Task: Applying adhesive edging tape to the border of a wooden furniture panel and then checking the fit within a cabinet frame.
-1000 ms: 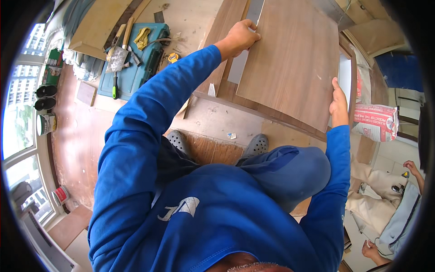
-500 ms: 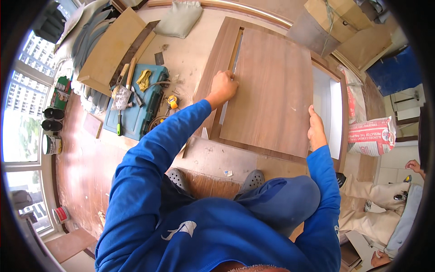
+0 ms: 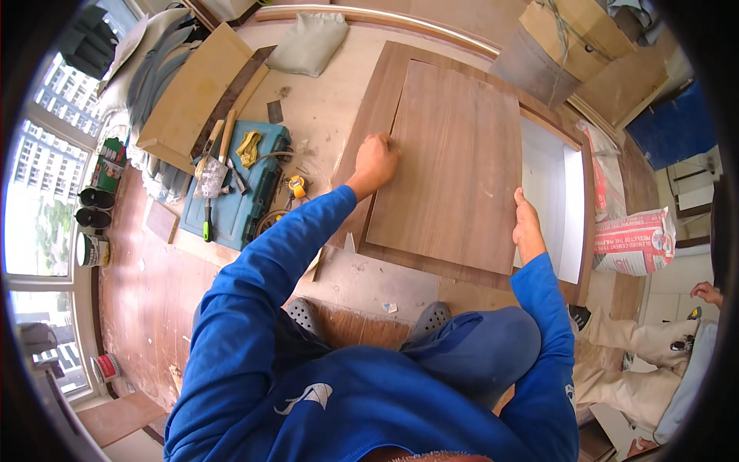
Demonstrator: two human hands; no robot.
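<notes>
A loose brown wood-grain panel lies flat on a low wooden cabinet frame in front of me. My left hand is closed at the panel's left edge, its knuckles up and its fingertips mostly hidden. On the other side, my right hand lies along the panel's right edge, fingers stretched out and the palm against it. Right of the panel, a strip of the cabinet's white interior shows.
On the left, a teal tool case carries a trowel, gloves and other tools, beside a yellow tape measure. A grey pillow-like bag lies beyond. Cement bags rest at right, near another person's legs.
The panel has slid left across the frame, closing the gap at its left edge and widening the white opening at right. My right hand has moved left with it.
</notes>
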